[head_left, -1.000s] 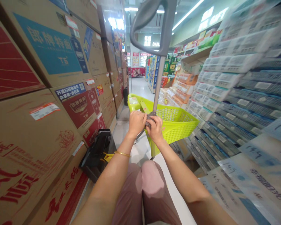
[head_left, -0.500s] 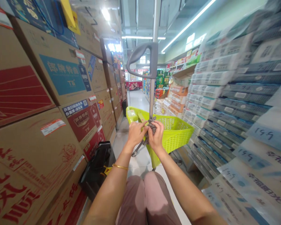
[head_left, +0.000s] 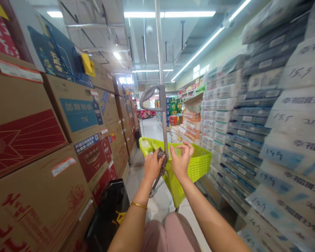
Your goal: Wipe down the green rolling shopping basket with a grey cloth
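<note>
My left hand is closed on a crumpled grey-brown cloth, which lies against the lower part of a metal pole. To the right of the pole, my right hand is raised with its fingers apart and curled, holding nothing. A lime-green shopping basket on wheels stands just beyond both hands. Higher up, a grey loop handle is fixed to the pole.
Cardboard cartons are stacked along the left side. Packs of paper goods rise in piles on the right. A black bin with a yellow part stands low at left. The tiled floor runs down the aisle ahead.
My right hand has come off the cloth and moved right, its fingers opening. The left hand keeps the cloth. My view has tilted upward, so the pole, handle and basket appear lower.
</note>
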Demonstrator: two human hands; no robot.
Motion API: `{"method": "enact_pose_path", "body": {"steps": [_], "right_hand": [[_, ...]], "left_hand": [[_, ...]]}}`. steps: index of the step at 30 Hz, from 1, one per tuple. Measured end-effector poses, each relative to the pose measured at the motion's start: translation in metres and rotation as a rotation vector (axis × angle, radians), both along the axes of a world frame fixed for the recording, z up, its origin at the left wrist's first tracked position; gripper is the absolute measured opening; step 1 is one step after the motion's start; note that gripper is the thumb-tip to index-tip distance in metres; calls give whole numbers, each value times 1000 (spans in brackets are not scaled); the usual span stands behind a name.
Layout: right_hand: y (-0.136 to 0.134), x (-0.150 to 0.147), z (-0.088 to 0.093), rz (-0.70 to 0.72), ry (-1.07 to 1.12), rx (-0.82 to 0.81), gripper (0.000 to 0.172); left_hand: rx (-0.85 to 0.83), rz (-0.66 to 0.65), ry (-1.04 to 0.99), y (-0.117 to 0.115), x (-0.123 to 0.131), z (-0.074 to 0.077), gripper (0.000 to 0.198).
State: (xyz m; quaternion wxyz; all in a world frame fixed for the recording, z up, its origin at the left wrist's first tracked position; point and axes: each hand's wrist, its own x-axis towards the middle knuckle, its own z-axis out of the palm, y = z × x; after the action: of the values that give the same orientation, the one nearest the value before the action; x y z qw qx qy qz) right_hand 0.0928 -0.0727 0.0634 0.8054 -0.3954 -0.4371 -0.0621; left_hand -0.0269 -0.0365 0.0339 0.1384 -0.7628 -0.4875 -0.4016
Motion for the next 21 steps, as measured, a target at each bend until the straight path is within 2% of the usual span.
{"method": "enact_pose_path", "body": {"steps": [3,5,7,9,12,15,19,21], "right_hand": [[-12,19,41,-339,-239,328,18],[-15,28,61,-478,-351,472,16],[-13,33,72,-530,-409,501,14],[-7,34,71,-496,-419,450,15],[6,31,49,-352,-419,319,15],[15,26,11,-160,-509,110,18],[23,19,-37,175,-928,-118,54],[27,16,-51,255,-979,-138,69]], "left_hand": [[20,-4,-27,2,0,-2,43],[26,3,-41,1,0,-1,43],[19,12,-52,-1,0,1,43],[1,13,-56,-4,1,3,44],[-29,-9,-72,-7,1,6,44],[-69,-37,-106,-7,-1,8,44],[-135,-81,-141,-2,-4,10,41],[-180,-108,-150,-1,-6,11,41]]}}
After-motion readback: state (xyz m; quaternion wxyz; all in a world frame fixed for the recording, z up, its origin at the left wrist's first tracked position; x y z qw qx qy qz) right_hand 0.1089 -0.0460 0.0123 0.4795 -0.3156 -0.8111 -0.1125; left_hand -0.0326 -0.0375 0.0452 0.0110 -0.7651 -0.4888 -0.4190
